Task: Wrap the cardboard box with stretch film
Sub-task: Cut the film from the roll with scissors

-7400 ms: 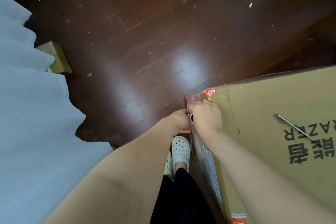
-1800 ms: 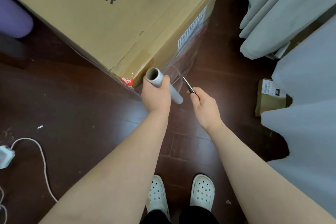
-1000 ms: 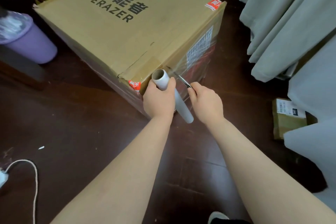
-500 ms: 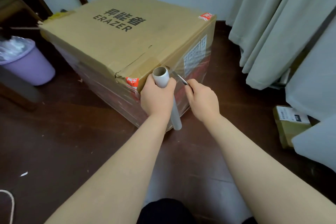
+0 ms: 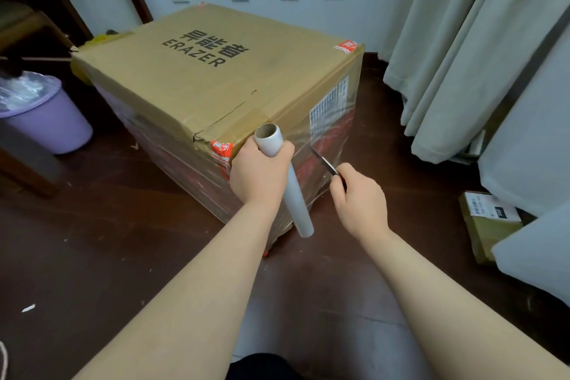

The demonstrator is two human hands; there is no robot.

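Observation:
A large cardboard box [image 5: 216,77] printed "ERAZER" stands on the dark wood floor, its side faces covered with clear stretch film [image 5: 334,129]. My left hand [image 5: 259,173] grips a nearly upright stretch film roll [image 5: 287,182] at the box's near corner. A sheet of film runs from the roll to the box's right face. My right hand [image 5: 359,197] holds a thin metal blade [image 5: 322,160], its tip against that stretched film just right of the roll.
A purple waste bin [image 5: 43,114] with a plastic liner stands left of the box. Grey curtains [image 5: 468,49] hang at the right. A small cardboard parcel [image 5: 490,225] lies on the floor at the right, beside a pale sheet. A wall with sockets is behind.
My view has risen and tilted up, showing the wall. My left hand keeps the roll at the near corner, and my right hand keeps the blade at the stretched film.

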